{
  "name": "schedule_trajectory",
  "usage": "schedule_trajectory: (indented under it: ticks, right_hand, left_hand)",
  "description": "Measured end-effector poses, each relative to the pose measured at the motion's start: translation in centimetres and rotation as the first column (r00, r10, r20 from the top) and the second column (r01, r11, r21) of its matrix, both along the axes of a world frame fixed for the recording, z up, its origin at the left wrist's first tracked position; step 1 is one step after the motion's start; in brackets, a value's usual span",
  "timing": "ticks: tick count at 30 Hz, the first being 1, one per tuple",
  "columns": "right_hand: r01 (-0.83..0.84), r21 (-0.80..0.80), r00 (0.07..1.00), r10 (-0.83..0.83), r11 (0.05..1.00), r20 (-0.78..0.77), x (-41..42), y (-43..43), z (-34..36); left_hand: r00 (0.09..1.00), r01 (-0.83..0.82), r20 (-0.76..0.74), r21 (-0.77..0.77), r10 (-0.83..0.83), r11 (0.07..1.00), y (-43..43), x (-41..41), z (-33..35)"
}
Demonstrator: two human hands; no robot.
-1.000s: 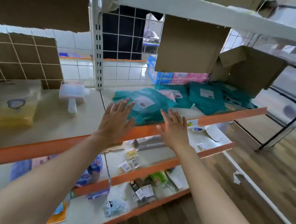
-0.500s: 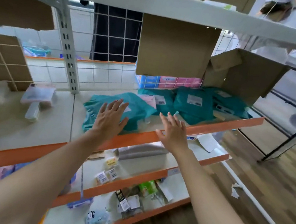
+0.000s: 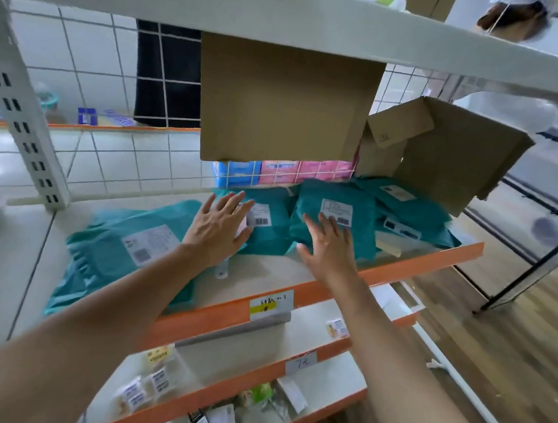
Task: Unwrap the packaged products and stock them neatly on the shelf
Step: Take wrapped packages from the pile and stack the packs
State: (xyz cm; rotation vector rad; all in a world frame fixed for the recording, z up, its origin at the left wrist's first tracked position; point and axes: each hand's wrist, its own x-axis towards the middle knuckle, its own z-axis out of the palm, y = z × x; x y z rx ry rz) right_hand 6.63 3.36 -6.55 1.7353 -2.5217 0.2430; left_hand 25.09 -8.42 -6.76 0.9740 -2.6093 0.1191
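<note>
Several teal mailer bags with white labels lie on the white shelf with an orange front edge (image 3: 413,265). One flat bag (image 3: 118,249) lies at the left under my left forearm. A middle bag (image 3: 269,225) sits partly under my left hand (image 3: 219,227), whose fingers are straight and spread over its label. My right hand (image 3: 327,247) is stretched out, fingers straight, at the near edge of a plump bag (image 3: 336,214). More teal bags (image 3: 411,213) are piled to the right. Neither hand grips anything.
An open cardboard box (image 3: 448,157) lies on its side behind the right-hand bags. A cardboard sheet (image 3: 282,103) hangs from the upper shelf. Pink and blue packs (image 3: 274,173) stand behind the wire grid. Lower shelves hold small packets (image 3: 149,383). Wood floor lies at right.
Both hands have moved forward and to the right along the shelf, off the left bag and onto the middle and right bags. The view has shifted right.
</note>
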Motion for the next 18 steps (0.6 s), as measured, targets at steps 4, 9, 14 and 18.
schedule_trajectory:
  ticks: [4, 9, 14, 18]
  right_hand:
    - [-0.025, 0.024, 1.000, 0.025, 0.999, -0.009, -3.6, -1.5, -0.4]
    - [-0.118, -0.033, 0.993, 0.118, 0.993, -0.008, -9.0, -3.6, -0.6]
    - [-0.215, -0.057, 0.976, 0.212, 0.975, -0.049, -15.1, -5.3, -0.6]
    - [-0.290, 0.018, 0.956, 0.290, 0.957, -0.031, -18.8, -6.4, -0.5]
  left_hand:
    - [1.000, -0.007, 0.021, -0.008, 0.007, 1.000, -0.8, -3.1, -0.2]
    - [0.998, -0.067, -0.010, -0.023, 0.067, 0.997, -1.4, -7.9, -0.2]
    - [0.988, -0.152, -0.020, 0.008, 0.152, 0.988, -0.9, -13.5, -0.8]
    - [0.969, -0.246, -0.007, 0.016, 0.246, 0.969, -0.3, -17.1, -0.8]
